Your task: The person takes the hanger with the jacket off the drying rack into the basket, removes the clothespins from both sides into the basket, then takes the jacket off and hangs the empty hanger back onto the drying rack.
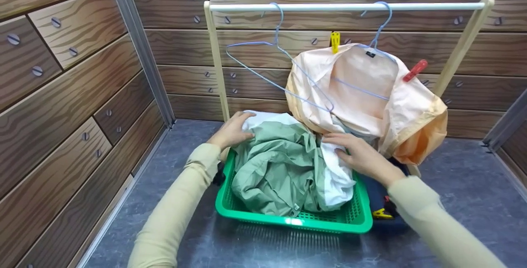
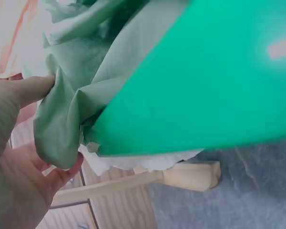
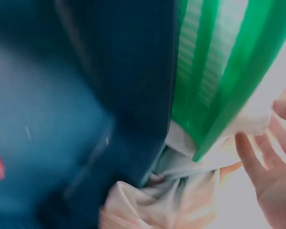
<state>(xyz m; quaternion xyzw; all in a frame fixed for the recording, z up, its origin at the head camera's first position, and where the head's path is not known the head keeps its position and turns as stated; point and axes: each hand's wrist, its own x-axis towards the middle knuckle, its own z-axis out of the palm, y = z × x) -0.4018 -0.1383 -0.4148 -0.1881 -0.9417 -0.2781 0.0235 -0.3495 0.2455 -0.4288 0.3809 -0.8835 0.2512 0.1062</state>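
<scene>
Wood-grain panels wall in a grey marbled floor, where a green basket sits below a cream clothes rail. Heaped in the basket lies a pale green garment with a white cloth bunched at its right side. The left hand is at the far left corner of the heap; the left wrist view shows its thumb and fingers pinching a fold of the green garment. The right hand rests flat on the white cloth, its grip loose with fingers straight, holding nothing. Behind, a peach garment hangs on a blue hanger, pinned by a yellow peg and a red peg. Another blue hanger hangs bare on the rail. A dark blue bin stands just right of the basket.
</scene>
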